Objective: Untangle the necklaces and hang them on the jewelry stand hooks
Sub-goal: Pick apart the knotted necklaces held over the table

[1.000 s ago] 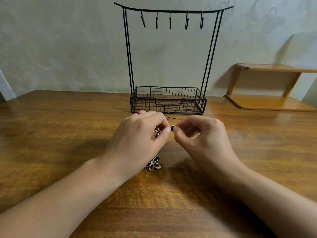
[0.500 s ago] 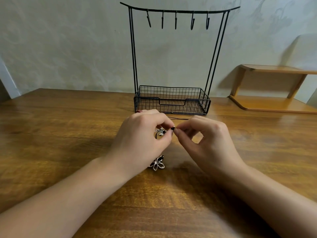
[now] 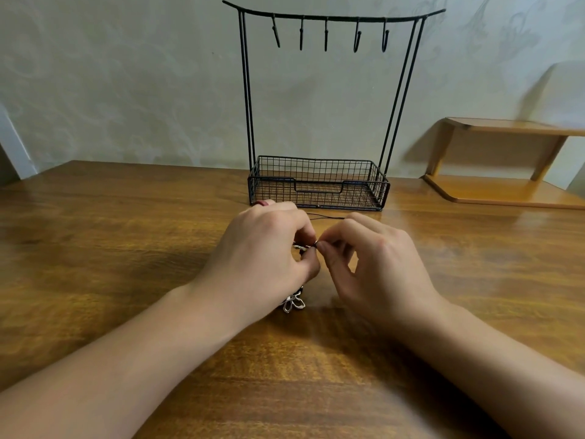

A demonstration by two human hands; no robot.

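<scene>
Two hands met over the tangle of necklaces, which sat between my fingertips just above the table. My left hand was curled, thumb and forefinger pinching the small silvery knot, and my right hand was curled too, its forefinger and thumb nipping the same knot from the other side, so the two pinches touched. How many strands ran through the knot I could not tell; it was too small and half hidden by my fingers. Below my left hand, near the wrist, a silvery flower pendant lay on the wood, partly under my palm. Beyond my knuckles a thin black cord ran across the table between the two hands, and a bit of something red peeped out past my left hand. Farther ahead, just past both hands, stood the black wire jewelry stand, its mesh tray resting on the table and its tall posts carrying a curved top bar. Five hooks hung from that bar, all bare. Off to the right of my right hand, well apart, a small wooden shelf stood against the pale wall.
</scene>
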